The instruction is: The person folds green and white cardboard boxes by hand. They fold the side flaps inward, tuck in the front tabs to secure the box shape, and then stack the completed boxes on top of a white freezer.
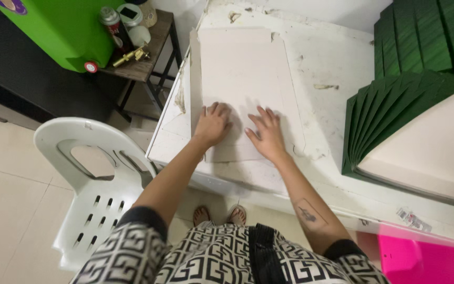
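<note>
Pressing flat on a pale cardboard sheet [240,79], the left hand [212,124] and right hand [267,132] lie open, fingers spread, holding nothing. The sheet rests on the white table [332,68], at 12 o'clock from the hands. I think even pressure keeps it smooth. Green folded covers [390,113] stand at 3 o'clock.

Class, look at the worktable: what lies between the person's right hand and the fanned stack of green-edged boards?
In the head view, only bare, scuffed white table lies between the right hand, flat on the pale cardboard sheet, and the fanned green-edged boards.
</note>
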